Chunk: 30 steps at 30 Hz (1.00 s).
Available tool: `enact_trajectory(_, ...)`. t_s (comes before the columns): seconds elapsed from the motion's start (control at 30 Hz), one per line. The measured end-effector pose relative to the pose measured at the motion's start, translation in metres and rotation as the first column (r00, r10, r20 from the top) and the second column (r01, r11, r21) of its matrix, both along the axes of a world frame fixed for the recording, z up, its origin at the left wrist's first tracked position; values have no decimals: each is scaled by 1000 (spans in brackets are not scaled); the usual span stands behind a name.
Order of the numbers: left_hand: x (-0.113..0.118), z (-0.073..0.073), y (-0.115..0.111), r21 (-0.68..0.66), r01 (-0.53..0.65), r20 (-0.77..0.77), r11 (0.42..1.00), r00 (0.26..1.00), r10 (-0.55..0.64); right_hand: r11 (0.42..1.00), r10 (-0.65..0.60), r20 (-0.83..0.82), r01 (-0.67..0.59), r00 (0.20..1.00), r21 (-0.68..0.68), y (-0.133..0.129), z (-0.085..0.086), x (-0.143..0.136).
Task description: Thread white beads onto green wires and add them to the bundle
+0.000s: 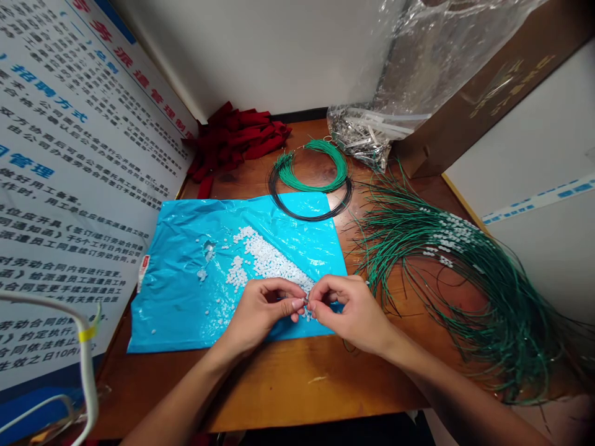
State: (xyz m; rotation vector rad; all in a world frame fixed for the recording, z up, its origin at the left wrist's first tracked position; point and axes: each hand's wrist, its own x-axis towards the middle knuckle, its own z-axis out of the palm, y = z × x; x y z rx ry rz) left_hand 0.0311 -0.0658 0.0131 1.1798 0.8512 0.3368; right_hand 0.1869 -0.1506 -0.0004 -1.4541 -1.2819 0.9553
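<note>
My left hand (267,306) is closed in a pinch, thumb against forefinger, over the lower right of a blue plastic bag (181,310). Facing it, my right hand (346,306) pinches too, and the fingertips of both almost meet. Whatever is between them is tiny and mostly hidden. A thin dark wire (351,348) curves out below my right hand; I cannot tell whether it is held. Just beyond the fingers lies a heap of small white plastic pieces (274,257), spread across the bag.
Right of my hands lies a large bundle of green wires (418,229) with white pieces threaded on. Behind the bag are a green wire coil (341,167), a black wire coil (290,214), red cloth strips (237,139) and a clear bag of metal parts (357,133). A printed board (93,186) stands left.
</note>
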Motion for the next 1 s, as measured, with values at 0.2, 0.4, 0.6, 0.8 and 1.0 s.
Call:
enact_trajectory(0.2,0,0,0,-10,-2,6,1000,1000,2,1000,1,14,-1,1000,0,0,0,1)
enact_trajectory(0.4,-1,-1,0,-28,-5,16,1000,1000,5,1000,5,26,-5,1000,5,0,2,0)
enact_trajectory(0.6,0,-1,0,-19,-7,9,1000,1000,7,1000,13,9,-13,1000,-4,0,2,0)
enact_trajectory(0.8,0,-1,0,-17,-4,7,1000,1000,4,1000,6,0,-6,1000,-13,-1,0,0)
enact_trajectory(1.0,0,-1,0,-14,1,7,1000,1000,-1,1000,11,5,-11,1000,-13,0,0,1)
